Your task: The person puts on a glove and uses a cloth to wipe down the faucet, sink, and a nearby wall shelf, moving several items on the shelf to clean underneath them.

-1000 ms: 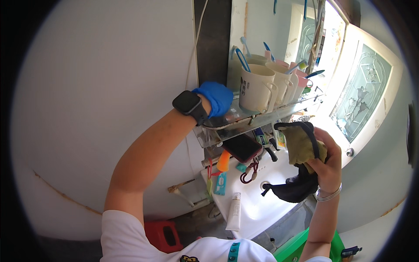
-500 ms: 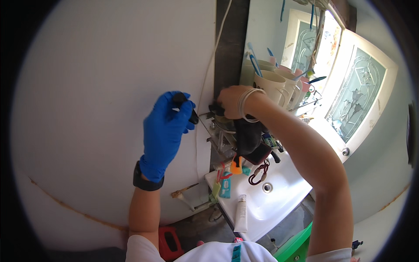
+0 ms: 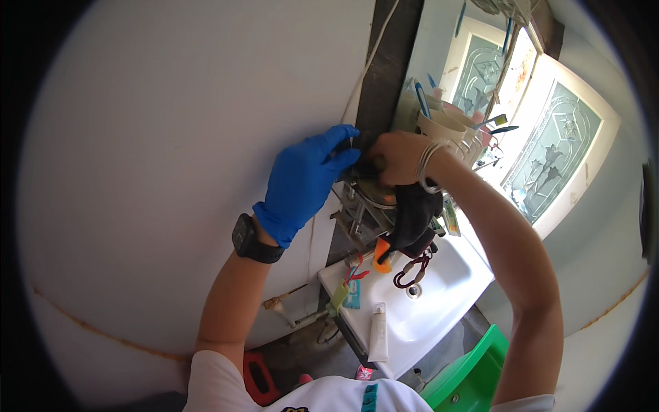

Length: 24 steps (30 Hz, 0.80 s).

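My left hand (image 3: 302,175), in a blue glove with a black watch on the wrist, has come up beside the right hand. Its thumb and fingers close on a small black object (image 3: 348,145), blurred against the dark strip of wall. My right hand (image 3: 401,156), bare and with silvery bangles, is curled at the shelf by the mirror. Its fingertips meet a dark, blurred item I cannot make out. Below the right hand hangs a limp black thing (image 3: 417,213), perhaps cloth, over the shelf edge.
Mugs with toothbrushes (image 3: 439,125) stand beyond the right hand. Underneath is a white sink (image 3: 439,288), with a white tube (image 3: 378,333) on its rim and a dark red beaded loop (image 3: 412,271) hanging above. A green basin (image 3: 473,374) sits lower right; a patterned glass window (image 3: 549,151) stands open.
My left hand has moved right with the small black object, from in front of the white wall to close beside my right hand. The right hand stays at the shelf; the view has shifted slightly.
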Motion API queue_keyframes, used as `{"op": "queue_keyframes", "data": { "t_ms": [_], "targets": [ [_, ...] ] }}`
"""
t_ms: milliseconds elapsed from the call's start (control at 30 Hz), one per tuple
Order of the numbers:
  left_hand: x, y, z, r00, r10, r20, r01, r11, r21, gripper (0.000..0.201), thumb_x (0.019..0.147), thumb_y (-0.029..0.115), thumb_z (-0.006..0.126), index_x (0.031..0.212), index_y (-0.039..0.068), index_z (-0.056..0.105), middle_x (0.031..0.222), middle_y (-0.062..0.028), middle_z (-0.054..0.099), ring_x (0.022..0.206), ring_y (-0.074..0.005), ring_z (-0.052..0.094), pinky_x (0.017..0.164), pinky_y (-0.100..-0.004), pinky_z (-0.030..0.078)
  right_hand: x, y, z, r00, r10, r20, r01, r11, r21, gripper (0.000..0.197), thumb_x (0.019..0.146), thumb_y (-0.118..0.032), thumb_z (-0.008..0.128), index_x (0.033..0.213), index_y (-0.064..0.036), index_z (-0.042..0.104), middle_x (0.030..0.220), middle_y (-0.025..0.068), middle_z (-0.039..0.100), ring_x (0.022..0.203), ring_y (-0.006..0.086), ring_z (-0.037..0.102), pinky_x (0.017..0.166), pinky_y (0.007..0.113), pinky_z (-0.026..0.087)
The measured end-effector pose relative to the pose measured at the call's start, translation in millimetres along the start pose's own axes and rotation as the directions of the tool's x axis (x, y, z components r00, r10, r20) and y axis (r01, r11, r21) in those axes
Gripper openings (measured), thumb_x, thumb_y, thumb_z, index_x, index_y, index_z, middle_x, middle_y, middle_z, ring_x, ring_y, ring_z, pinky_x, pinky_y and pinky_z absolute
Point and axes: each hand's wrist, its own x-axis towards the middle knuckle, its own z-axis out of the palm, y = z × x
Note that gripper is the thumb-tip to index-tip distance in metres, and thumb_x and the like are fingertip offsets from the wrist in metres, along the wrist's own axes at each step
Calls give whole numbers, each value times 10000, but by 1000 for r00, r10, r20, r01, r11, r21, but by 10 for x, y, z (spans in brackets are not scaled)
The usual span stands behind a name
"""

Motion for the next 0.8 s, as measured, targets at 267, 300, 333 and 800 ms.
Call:
{"op": "queue_keyframes", "data": {
  "t_ms": [267,300,333,800],
  "targets": [
    [148,122,-89,965,-60,255,-37,932,360,238,829,168,615,1012,15,613,775,-143,631,645,-186,597,615,-275,477,97,-52,0,994,26,107,-27,1000,8,433,662,-205,642,1063,-43,628,975,166,645,921,279,607,827,329,464],
    [149,120,-76,963,-28,268,-87,909,408,238,833,174,606,1005,8,612,778,-164,628,650,-220,603,620,-288,477,104,8,32,993,28,111,-30,999,15,433,662,-205,642,1063,-43,628,975,166,645,921,279,607,827,329,464],
    [162,134,-91,963,-33,269,-84,908,411,238,833,174,606,1005,8,612,778,-164,628,650,-220,603,620,-288,477,89,12,0,993,-44,109,38,998,54,424,673,-211,639,1059,-35,625,985,175,637,940,272,599,836,325,459],
    [245,399,-156,994,-94,-61,80,977,-198,309,897,138,531,1196,76,486,873,-93,611,713,-156,598,682,-278,483,-585,179,139,947,307,90,-29,-196,980,266,788,-190,644,1004,-37,616,919,113,649,777,204,647,735,305,534]
  ]
}}
